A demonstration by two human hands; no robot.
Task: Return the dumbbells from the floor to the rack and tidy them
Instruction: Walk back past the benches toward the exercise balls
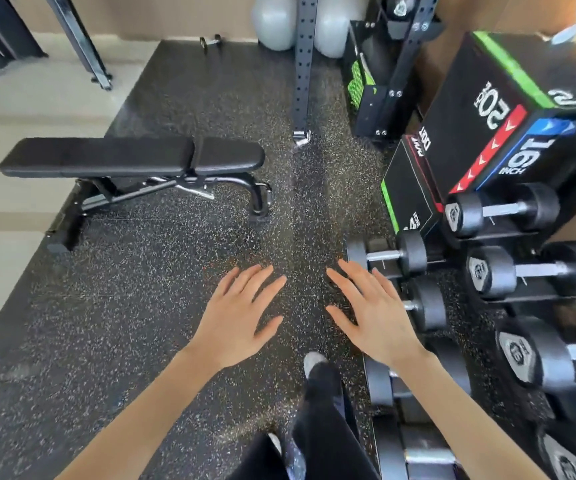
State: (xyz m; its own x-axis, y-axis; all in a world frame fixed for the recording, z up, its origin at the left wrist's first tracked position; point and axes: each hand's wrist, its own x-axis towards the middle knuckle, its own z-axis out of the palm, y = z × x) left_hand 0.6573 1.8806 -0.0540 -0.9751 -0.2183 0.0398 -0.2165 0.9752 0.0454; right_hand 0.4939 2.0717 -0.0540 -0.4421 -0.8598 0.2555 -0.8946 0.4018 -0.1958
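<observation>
Both my hands hover flat over the speckled rubber floor, fingers spread, holding nothing. My left hand [236,315] is at the centre and my right hand [371,311] sits just beside the dumbbell rack [373,375] on the right. Black round-headed dumbbells lie on the rack: one on the lower tier [388,256], another partly behind my right hand [425,304], and larger ones on the upper tier [503,209], [536,271], [553,355]. A small dumbbell [210,41] lies on the floor far back by the wall.
A black flat bench [134,157] stands at the left middle. Stacked plyo boxes [494,112] rise behind the rack. A perforated upright post [303,64] and two grey exercise balls [274,22] are at the back. My legs and shoe [314,362] show below.
</observation>
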